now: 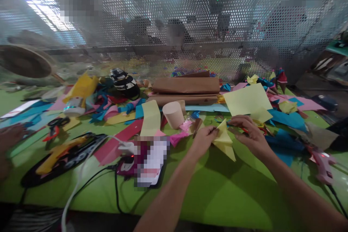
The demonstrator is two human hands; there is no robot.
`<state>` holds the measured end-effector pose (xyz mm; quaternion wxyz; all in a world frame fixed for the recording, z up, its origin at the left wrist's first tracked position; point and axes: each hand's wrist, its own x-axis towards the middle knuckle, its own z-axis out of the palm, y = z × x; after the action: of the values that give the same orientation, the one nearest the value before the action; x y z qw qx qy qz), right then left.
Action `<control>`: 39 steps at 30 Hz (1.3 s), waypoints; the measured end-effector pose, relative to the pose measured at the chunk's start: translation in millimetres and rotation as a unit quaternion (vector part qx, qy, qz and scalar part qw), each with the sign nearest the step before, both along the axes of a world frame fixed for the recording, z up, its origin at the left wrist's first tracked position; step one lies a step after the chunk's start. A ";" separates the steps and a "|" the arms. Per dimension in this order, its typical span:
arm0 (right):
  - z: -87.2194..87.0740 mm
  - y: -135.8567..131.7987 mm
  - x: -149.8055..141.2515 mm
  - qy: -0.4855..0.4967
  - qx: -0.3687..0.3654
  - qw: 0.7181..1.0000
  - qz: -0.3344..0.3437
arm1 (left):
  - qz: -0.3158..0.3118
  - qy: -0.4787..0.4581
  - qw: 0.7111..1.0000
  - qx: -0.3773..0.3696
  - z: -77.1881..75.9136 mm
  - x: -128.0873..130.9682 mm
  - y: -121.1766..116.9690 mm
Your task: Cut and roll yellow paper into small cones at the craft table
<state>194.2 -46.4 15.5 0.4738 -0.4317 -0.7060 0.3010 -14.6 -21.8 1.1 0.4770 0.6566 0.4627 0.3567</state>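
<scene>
Facing a perforated metal screen, a cluttered green tabletop (233,195); left hand (203,140) pinching folded yellow paper (224,139); right hand (248,133) beside it, grip parted, fingers curved.

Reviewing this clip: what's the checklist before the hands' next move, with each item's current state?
1. Left hand gripping the folded yellow paper: ok, pinched at its edge.
2. Right hand touching that paper: cannot tell, fingers very near.
3. Pink glue gun apart from both hands: ok, off to the right.
4. Its tip cool: cannot tell.
5. White cable off the left forearm: ok.
6. Loose sheets tidied: not ok, scattered.
</scene>
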 end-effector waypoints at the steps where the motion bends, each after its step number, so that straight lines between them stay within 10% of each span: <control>1: 3.0 -1.9 -1.1 -0.025 0.010 0.999 0.029 | 0.004 -0.004 1.000 0.001 0.8 -0.5 0.3; 7: -3.1 -2.1 -9.2 -0.124 0.067 0.989 0.042 | 0.016 0.032 0.999 0.039 -2.3 2.4 0.7; 26: -17.4 2.1 -13.9 -0.015 -0.005 0.997 -0.078 | -0.076 -0.050 0.996 0.007 -0.1 11.1 -11.1; 39: -25.0 9.0 -11.8 0.138 -0.128 0.980 -0.069 | -0.047 0.109 0.987 0.105 3.9 8.9 -14.6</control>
<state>182.3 -37.3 -9.6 0.5270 -0.4905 -0.5585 0.4120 -5.7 -36.4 5.0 0.3679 0.7590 0.4408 0.3070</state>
